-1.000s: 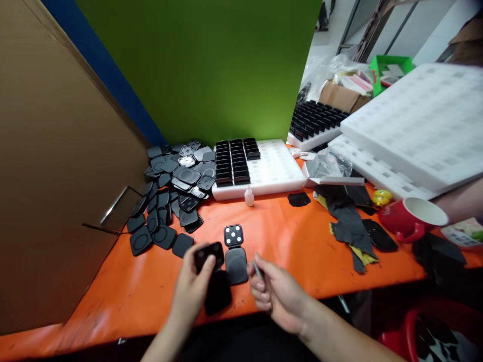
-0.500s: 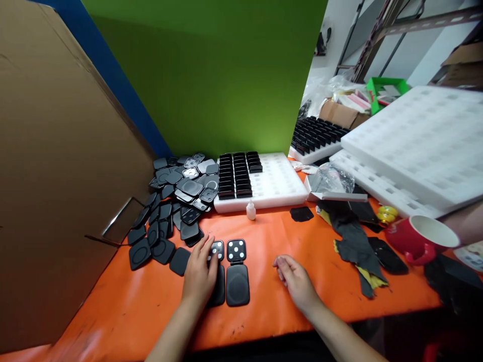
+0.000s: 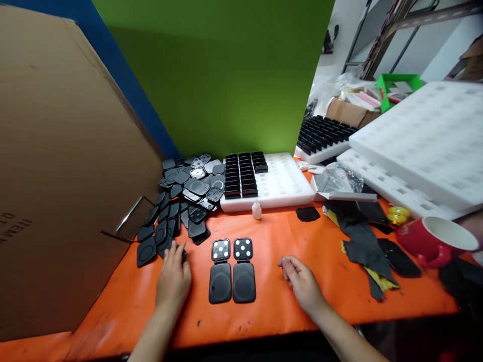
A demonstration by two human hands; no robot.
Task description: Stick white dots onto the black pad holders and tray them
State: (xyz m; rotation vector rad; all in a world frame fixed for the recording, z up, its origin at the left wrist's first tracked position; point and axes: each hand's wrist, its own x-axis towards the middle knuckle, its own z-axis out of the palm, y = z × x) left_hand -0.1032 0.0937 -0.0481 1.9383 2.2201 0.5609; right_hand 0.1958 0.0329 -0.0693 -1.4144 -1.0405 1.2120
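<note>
Two hinged black folding pads lie flat and unfolded side by side, the left pad (image 3: 220,284) and the right pad (image 3: 243,283). Each has a small upper panel with white dots and a larger lower panel with a faint ring. My left hand (image 3: 174,276) rests to their left, fingers stretched over a dark piece (image 3: 184,255) that is mostly covered. Just beyond its fingertips spreads a heap of similar black pads (image 3: 196,187). On the right, my right hand (image 3: 300,284) hovers or rests by the orange surface, fingers curled together, with nothing visible in them.
A white foam tray (image 3: 290,176) holds rows of upright black pieces behind a small white bottle (image 3: 256,210). A cardboard box (image 3: 75,176) walls the left side. Rightward are a dark glove (image 3: 358,236), a red mug (image 3: 426,241), a yellow figure (image 3: 398,216) and stacked foam trays (image 3: 422,136).
My left hand has moved left, off the left pad, to a dark piece by the heap. The left pad is now uncovered. My right hand stays nearly still. The view has shifted slightly.
</note>
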